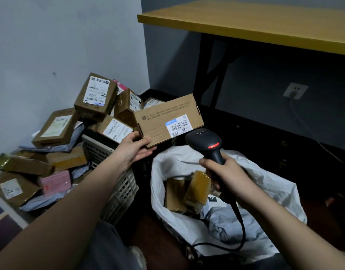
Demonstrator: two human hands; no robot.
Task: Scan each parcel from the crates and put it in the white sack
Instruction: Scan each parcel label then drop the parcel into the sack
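The right hand [224, 172] is wrapped around the grip of a black scanner [208, 145], whose cable [239, 227] loops down to the near floor. A red light glows on the scanner's head, which sits just below the label [179, 124] on a flat box [167, 119]. The left hand [134, 147] pinches that box by its near left corner, thumb on top and fingers beneath, holding it tilted above the far rim of the sack [265, 191]. The two hands are apart, the left one farther out and to the left.

The white sack lies open on the floor under the right hand, with two brown taped parcels [187, 191] standing inside it and a grey mailer beside them.

To the left stands a pale slatted crate [117, 182], heaped with brown boxes [95, 96], a pink box [56, 182] and grey mailers that spill to the near left.

Farther off, a yellow tabletop [265, 22] on black legs fills the far right, with a wall socket [295, 91] beneath it, a plug in it
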